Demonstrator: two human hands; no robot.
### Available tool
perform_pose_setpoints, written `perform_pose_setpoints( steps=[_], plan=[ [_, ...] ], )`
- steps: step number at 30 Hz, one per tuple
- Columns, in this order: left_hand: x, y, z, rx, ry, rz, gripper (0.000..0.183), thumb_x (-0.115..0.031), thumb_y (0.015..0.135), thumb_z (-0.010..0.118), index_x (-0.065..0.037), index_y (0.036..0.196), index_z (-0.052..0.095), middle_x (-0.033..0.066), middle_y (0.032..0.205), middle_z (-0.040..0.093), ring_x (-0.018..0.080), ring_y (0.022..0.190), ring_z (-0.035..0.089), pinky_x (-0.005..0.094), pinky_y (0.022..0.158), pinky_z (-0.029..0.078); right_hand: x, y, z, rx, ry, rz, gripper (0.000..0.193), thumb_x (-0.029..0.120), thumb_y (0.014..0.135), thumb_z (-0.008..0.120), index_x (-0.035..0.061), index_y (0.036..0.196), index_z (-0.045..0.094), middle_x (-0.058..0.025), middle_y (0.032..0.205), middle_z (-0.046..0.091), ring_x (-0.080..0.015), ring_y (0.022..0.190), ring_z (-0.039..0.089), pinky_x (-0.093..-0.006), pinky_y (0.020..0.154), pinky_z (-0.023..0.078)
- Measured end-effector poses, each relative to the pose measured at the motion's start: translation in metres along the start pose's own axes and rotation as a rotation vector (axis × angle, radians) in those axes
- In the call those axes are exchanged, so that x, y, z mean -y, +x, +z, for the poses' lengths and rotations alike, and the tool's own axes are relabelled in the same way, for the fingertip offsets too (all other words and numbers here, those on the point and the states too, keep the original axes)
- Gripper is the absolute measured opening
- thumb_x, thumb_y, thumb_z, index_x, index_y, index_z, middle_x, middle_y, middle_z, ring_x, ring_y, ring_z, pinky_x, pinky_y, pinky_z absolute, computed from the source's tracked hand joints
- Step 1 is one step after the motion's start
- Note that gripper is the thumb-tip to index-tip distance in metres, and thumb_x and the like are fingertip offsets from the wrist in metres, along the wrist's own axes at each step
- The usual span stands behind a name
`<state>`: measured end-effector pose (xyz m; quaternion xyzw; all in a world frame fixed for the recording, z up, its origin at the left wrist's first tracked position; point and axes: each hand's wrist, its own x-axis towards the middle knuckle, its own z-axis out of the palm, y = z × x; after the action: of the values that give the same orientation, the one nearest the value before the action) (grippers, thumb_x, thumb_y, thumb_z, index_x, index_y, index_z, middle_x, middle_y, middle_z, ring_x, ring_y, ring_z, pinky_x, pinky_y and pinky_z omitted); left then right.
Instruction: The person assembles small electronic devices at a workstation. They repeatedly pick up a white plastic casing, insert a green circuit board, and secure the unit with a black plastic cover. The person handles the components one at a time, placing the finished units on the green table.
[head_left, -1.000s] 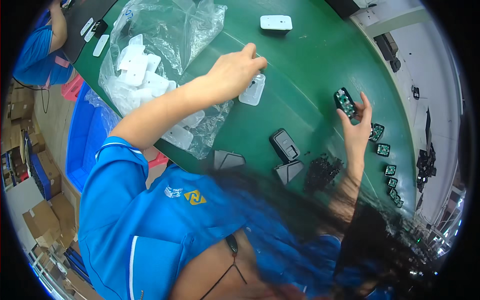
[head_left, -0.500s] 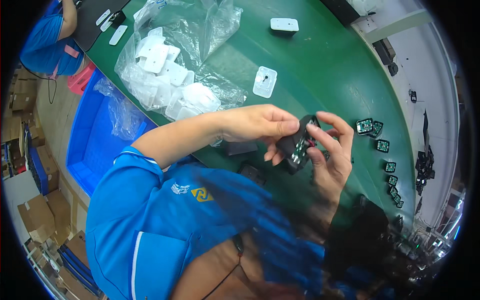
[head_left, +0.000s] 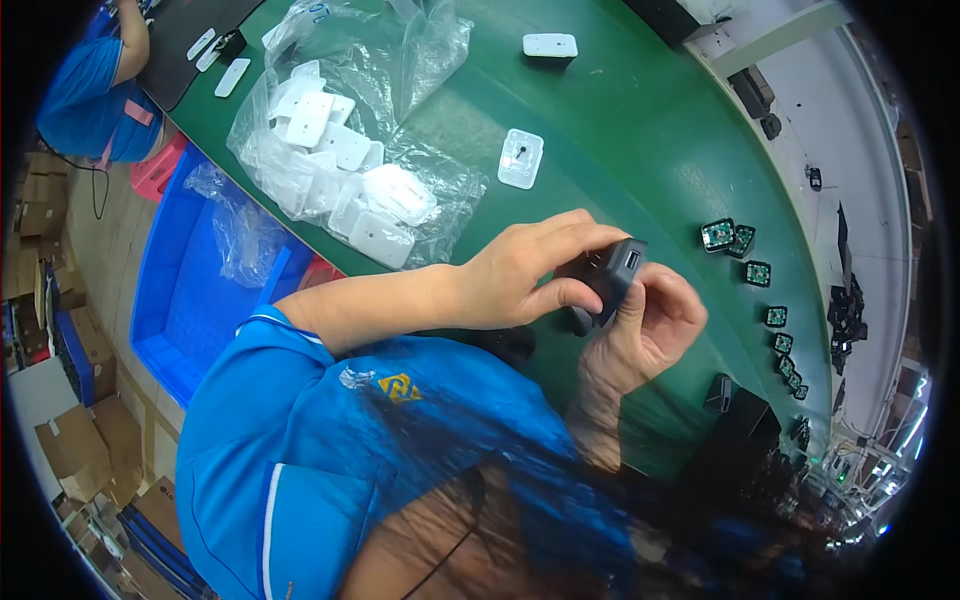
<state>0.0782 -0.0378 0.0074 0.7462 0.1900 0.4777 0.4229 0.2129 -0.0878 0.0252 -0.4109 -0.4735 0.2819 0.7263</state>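
Observation:
Between my two hands is a black plastic housing [head_left: 624,262] with a slot like a USB port on its end face. My left hand [head_left: 535,265] grips it from the left, thumb below and fingers along the top. My right hand [head_left: 645,335] pinches its lower right side with thumb and bent fingers. Part of the housing is hidden behind the fingers. Farther off on the green table lies a translucent white cover [head_left: 521,160]. To the right, several open black housings with green circuit boards [head_left: 718,236] form a curved row.
A clear plastic bag holds a pile of white covers [head_left: 345,147]. Toward the back stands a black block with a white top [head_left: 549,46]. A blue tub [head_left: 153,300] sits left of the table. A black box [head_left: 735,440] is at the lower right; another person [head_left: 85,100] is at far left.
The housing has been turned over: circuit board parts showed before, and its slotted end face shows now. My right hand has moved lower, and its fingers have closed in on the housing.

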Motion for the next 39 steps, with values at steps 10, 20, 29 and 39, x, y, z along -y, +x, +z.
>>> perform_pose_setpoints(
  steps=[10,20,29,39],
  plan=[
    [-0.002,-0.006,-0.001,-0.043,-0.436,-0.363,0.044,-0.022,0.089,0.062,0.0,0.125,0.048,0.0072,0.106,0.053,0.0166,0.093,0.056,0.0295,0.079,0.048,-0.005,0.008,-0.009,0.243,-0.588,-0.316,0.013,0.002,0.083,0.066,0.0025,0.096,0.064,-0.0102,0.086,0.057,-0.0203,0.076,0.054,-0.0286,0.067,0.045],
    [0.005,0.001,-0.015,0.038,0.17,0.027,0.059,-0.032,0.078,0.069,-0.002,0.126,0.05,0.0131,0.092,0.057,0.0289,0.078,0.057,0.0345,0.07,0.048,0.008,0.025,-0.022,0.288,-0.102,0.488,0.009,-0.001,0.084,0.064,-0.0021,0.088,0.057,-0.0035,0.09,0.056,-0.0115,0.078,0.051,-0.0253,0.071,0.043],
    [0.018,-0.001,-0.011,0.101,0.015,-0.15,0.049,-0.026,0.084,0.064,-0.001,0.124,0.05,0.0121,0.093,0.059,0.0239,0.08,0.058,0.0315,0.065,0.047,0.007,0.028,-0.021,0.615,-1.021,-0.451,0.021,-0.001,0.066,0.064,-0.0008,0.087,0.06,-0.01,0.088,0.059,-0.027,0.079,0.056,-0.0346,0.07,0.044],
    [0.025,0.026,-0.01,0.021,-0.602,-0.735,0.036,-0.034,0.093,0.054,0.0,0.102,0.044,0.0138,0.085,0.061,0.0216,0.062,0.064,0.0286,0.053,0.048,-0.031,0.035,-0.043,0.445,0.213,0.637,0.061,0.033,0.084,0.068,-0.0018,0.128,0.043,-0.0108,0.116,0.056,-0.0172,0.106,0.054,-0.0305,0.091,0.043]
  ],
)
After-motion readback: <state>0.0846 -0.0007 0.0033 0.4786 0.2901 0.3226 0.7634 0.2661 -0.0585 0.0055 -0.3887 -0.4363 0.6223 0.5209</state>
